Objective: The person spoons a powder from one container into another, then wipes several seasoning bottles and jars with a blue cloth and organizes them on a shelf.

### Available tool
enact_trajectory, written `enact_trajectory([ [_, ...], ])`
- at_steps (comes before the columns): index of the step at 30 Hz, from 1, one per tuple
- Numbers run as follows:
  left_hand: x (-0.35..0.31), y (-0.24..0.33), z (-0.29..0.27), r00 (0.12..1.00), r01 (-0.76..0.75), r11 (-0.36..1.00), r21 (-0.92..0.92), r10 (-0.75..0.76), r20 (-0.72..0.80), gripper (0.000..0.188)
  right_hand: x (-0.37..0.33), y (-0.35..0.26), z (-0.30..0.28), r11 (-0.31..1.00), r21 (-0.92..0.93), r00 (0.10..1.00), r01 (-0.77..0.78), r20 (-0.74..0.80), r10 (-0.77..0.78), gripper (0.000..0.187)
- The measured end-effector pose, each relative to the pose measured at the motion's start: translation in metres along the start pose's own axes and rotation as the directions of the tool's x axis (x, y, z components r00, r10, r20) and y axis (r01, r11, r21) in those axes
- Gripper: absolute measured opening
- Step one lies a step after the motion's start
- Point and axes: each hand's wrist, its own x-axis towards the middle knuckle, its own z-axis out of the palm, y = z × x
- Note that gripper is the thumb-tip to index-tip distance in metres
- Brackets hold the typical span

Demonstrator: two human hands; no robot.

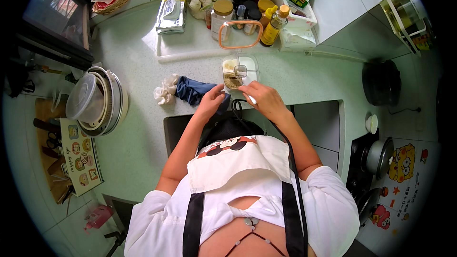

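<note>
From my remote view I judge this as scooping, calling next for a level lift: the right hand (268, 101) pinches a white-handled spoon (253, 99) at the brown powder (231, 82) in the seasoning box (257, 77) on the worktop (138, 90), the left hand (211, 103), fingers loosely parted, just beside.

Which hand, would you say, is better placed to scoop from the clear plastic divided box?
Probably the right hand: it grips a slim white handle beside the box, while the left hand holds no visible tool.
</note>
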Motion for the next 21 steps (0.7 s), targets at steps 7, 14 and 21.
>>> enact_trajectory([
  [7,0.0,-0.002,0.0,1.0,-0.008,1.0,-0.02,0.008,0.003,0.045,-0.004,0.005,0.002,0.999,0.02,0.999,-0.049,0.02,0.048,0.019],
  [14,0.0,0.0,-0.001,1.0,0.001,1.0,-0.013,-0.001,0.005,0.045,-0.002,-0.001,-0.019,0.993,0.079,0.996,-0.085,0.027,0.083,0.018],
  [21,0.001,0.0,0.0,1.0,0.006,1.0,-0.007,-0.006,0.0,0.045,-0.006,0.015,0.002,0.991,0.091,0.993,-0.103,0.063,0.097,0.018],
])
